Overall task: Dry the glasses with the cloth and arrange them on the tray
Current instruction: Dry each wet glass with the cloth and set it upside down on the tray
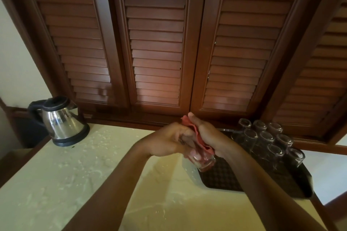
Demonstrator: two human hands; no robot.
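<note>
Hands (189,140) grip glass (202,159), cloth (195,137) above tray (221,178) left edge.

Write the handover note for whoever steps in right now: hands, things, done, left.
Left hand: grips the glass, held over the counter at the tray's near-left edge.
Right hand: holds the pink cloth, which is pushed into that glass.
Tray: dark, on the right of the counter; nine glasses stand upside down in rows at its far end.
Done: those nine are placed.
Left: finish wiping this glass and set it upside down on the free near part of the tray.
</note>
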